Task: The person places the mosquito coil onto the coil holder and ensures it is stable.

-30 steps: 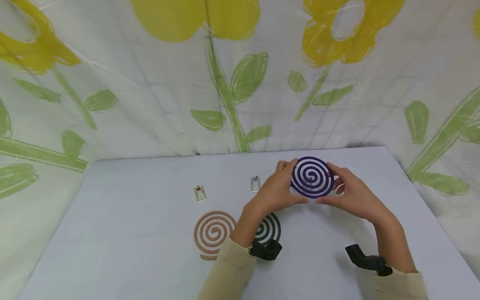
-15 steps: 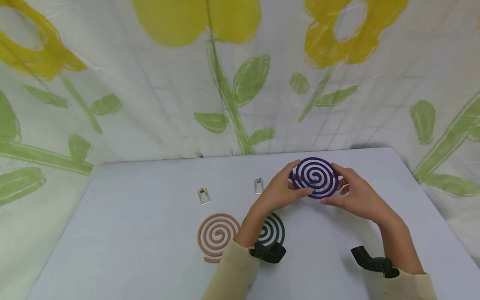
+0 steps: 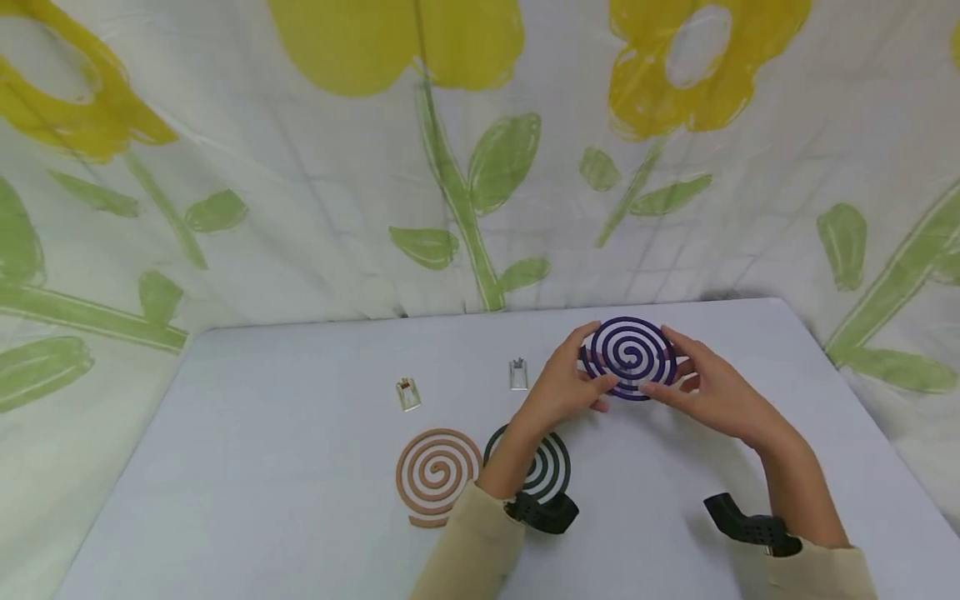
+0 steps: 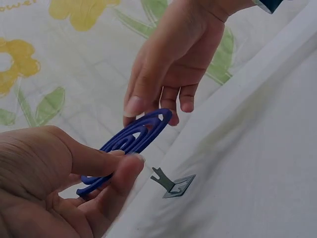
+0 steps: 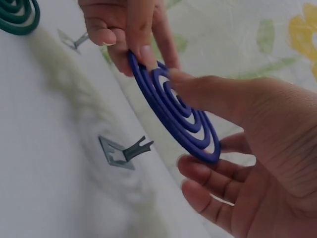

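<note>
Both hands hold a dark blue spiral coil (image 3: 632, 358) above the table's right part. My left hand (image 3: 558, 387) pinches its left edge, the thumb on the near face; my right hand (image 3: 716, 392) grips the right edge, its thumb near the bottom. Tilted in the air, the coil (image 4: 143, 134) (image 5: 168, 109) hangs over a small metal stand (image 4: 179, 186) (image 5: 116, 152) with a forked upright tab, and in the wrist views the two do not touch. My left hand (image 4: 74, 173) is at the lower left of its view, my right hand (image 5: 267, 134) at the right of its own.
An orange-brown spiral (image 3: 438, 477) and a dark green spiral (image 3: 558, 467) lie on the white table (image 3: 262, 467), the green one partly under my left forearm. Behind them are two small metal stands, one gold-toned (image 3: 408, 395), one silver (image 3: 518, 374). A flowered cloth (image 3: 337, 192) hangs behind.
My left thumb has moved from below the coil onto its lower front. The right thumb has shifted inward onto the lower edge. The coil stays held in nearly the same place.
</note>
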A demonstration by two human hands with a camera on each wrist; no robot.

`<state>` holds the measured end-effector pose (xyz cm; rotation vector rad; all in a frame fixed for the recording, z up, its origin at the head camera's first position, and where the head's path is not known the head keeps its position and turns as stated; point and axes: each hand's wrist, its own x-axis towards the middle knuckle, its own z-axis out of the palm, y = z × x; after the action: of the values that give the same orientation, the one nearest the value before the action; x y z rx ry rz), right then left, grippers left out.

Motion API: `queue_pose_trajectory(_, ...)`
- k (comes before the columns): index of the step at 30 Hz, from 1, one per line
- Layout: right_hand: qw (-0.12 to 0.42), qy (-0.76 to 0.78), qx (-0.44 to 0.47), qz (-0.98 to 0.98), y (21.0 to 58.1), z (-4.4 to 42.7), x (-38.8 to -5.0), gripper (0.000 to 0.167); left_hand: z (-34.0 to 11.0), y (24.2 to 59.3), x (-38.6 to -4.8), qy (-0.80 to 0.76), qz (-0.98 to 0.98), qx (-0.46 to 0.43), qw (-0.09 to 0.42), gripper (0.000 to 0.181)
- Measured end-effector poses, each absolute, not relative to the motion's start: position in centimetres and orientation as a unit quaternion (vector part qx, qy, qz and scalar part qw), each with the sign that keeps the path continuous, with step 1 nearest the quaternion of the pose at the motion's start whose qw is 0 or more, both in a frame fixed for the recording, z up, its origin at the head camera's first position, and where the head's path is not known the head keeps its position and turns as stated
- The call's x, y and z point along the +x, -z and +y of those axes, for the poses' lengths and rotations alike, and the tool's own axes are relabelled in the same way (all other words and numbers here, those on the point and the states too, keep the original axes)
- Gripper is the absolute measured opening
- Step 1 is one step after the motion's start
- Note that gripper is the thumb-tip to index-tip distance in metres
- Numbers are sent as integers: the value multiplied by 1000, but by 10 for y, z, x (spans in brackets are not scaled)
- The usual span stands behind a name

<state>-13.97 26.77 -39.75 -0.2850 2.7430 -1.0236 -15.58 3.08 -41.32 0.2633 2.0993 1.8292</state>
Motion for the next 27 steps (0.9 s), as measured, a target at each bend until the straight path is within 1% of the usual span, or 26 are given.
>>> queue_pose_trajectory(3, 97, 359, -73, 925, 400, 269, -136, 86, 35, 417, -154, -656, 729, 79, 178, 76)
queue_pose_trajectory(6, 92, 368, -59, 923, 405, 271, -131, 81, 38, 422, -150, -664, 720, 75, 189, 75)
queue_pose_trajectory(10, 83, 375, -59, 921, 411, 273, -129, 78, 38, 426, -147, -645, 734, 89, 190, 73)
queue_pose_trajectory(15, 74, 374, -71, 922, 407, 270, -140, 75, 34, 424, -155, -629, 751, 111, 166, 68)
queue_pose_trajectory(21, 75, 418, -65, 903, 405, 261, -148, 74, 26, 422, -162, -641, 749, 98, 134, 64)
queue_pose_trajectory(24, 71, 444, -56, 892, 408, 259, -148, 73, 29, 423, -163, -648, 744, 96, 133, 63)
queue_pose_trajectory(27, 65, 452, -46, 888, 410, 259, -148, 73, 34, 427, -162, -648, 742, 92, 143, 63)
